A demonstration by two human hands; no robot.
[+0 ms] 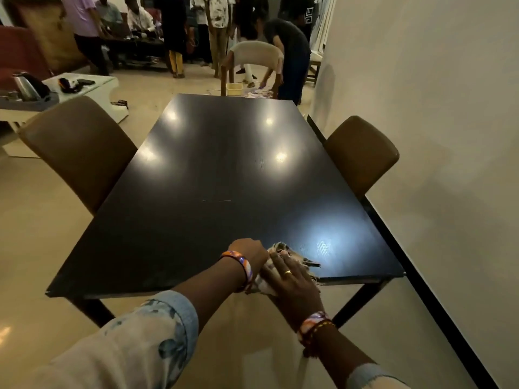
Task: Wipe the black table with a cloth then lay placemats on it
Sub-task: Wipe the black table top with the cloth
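Note:
The black table [219,175] stretches away from me, glossy, with light reflections on its top. A pale, frayed patterned cloth [295,255] lies near the table's front edge, right of centre. My left hand [248,252] is closed on the cloth's left part. My right hand [292,282], wearing a ring, presses flat on the cloth at the table's edge, fingers spread. Both wrists carry colourful bracelets. No placemats are visible on the table.
Brown chairs stand at the left [81,147] and right [362,153] sides, and a beige chair [257,56] at the far end. A wall [435,108] runs close along the right. Several people stand in the background. A white side table [92,88] holds a kettle.

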